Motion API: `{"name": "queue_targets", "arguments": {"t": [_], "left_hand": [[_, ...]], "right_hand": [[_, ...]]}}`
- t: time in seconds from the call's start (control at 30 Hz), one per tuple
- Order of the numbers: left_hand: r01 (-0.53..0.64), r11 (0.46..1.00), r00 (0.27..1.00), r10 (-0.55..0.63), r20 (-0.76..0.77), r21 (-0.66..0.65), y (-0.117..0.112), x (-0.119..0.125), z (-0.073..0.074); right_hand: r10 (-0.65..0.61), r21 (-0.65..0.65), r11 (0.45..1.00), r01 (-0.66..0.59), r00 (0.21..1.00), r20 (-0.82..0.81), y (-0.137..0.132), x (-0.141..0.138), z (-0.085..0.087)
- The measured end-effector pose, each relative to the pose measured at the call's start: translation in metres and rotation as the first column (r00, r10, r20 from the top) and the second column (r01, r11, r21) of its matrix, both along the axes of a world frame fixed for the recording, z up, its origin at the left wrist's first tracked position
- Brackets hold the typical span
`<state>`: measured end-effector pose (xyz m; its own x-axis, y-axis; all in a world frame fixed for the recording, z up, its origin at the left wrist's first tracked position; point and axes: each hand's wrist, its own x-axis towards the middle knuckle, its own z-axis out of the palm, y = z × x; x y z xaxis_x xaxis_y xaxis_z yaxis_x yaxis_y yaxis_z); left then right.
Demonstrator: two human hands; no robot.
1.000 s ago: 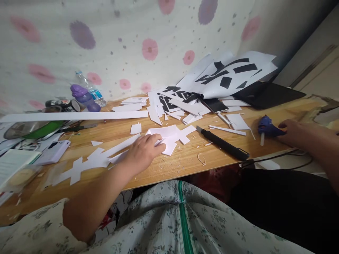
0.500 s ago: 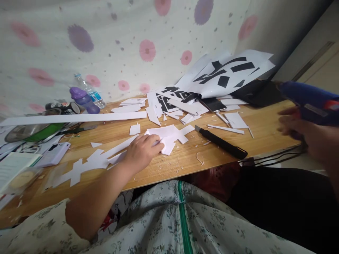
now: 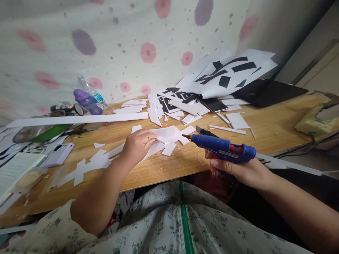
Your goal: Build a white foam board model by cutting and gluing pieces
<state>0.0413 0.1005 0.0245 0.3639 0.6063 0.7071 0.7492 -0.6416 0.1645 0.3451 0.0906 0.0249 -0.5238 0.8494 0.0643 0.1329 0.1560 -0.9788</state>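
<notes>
My right hand [image 3: 238, 169] is wrapped round the handle of a blue glue gun [image 3: 222, 146]. Its nozzle points left, toward a white foam-board piece [image 3: 169, 134] cut with angular arms and lying on the wooden table. My left hand [image 3: 140, 143] pinches the edge of a small white board strip [image 3: 162, 140] at the left side of that piece. Behind the glue gun lies a black utility knife [image 3: 203, 132], partly hidden by it. Another cut-out white board shape [image 3: 79, 172] rests left of my left forearm.
White offcuts [image 3: 188, 109] and patterned paper sheets [image 3: 225, 76] pile up at the back. A long white strip [image 3: 79, 120] spans the left side, near a purple bottle [image 3: 86, 100], a clear water bottle [image 3: 96, 95] and a lilac phone [image 3: 58, 154]. Cables [image 3: 299, 150] run at the right edge.
My right hand has brought the glue gun from the far right to the middle, beside the foam-board piece. My left hand has shifted slightly left and now lifts the small strip's edge.
</notes>
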Motion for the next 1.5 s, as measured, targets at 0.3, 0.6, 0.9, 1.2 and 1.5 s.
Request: {"name": "queue_targets", "arguments": {"t": [0.3, 0.6, 0.9, 1.2, 1.5], "left_hand": [[-0.065, 0.995, 0.989, 0.075, 0.129, -0.081, -0.013, 0.011, -0.001], [-0.061, 0.995, 0.992, 0.069, 0.104, -0.081, -0.013, 0.012, -0.003], [-0.055, 0.997, 0.995, 0.06, 0.078, -0.062, -0.012, 0.013, -0.002], [-0.05, 0.996, 0.995, 0.056, 0.085, -0.068, -0.011, 0.011, -0.002], [-0.069, 0.995, 0.994, 0.076, 0.084, -0.076, -0.012, 0.01, -0.002]], "right_hand": [[-0.057, 0.46, 0.888, -0.003, 0.991, 0.118, -0.01, -0.027, -0.001], [-0.099, 0.457, 0.889, 0.036, 0.988, 0.115, -0.007, -0.032, -0.009], [-0.063, 0.439, 0.898, 0.012, 0.993, 0.102, -0.005, -0.034, -0.008], [-0.073, 0.44, 0.898, 0.004, 0.987, 0.141, -0.004, -0.032, -0.003], [-0.089, 0.419, 0.908, 0.003, 0.979, 0.185, -0.003, -0.03, -0.004]]}}
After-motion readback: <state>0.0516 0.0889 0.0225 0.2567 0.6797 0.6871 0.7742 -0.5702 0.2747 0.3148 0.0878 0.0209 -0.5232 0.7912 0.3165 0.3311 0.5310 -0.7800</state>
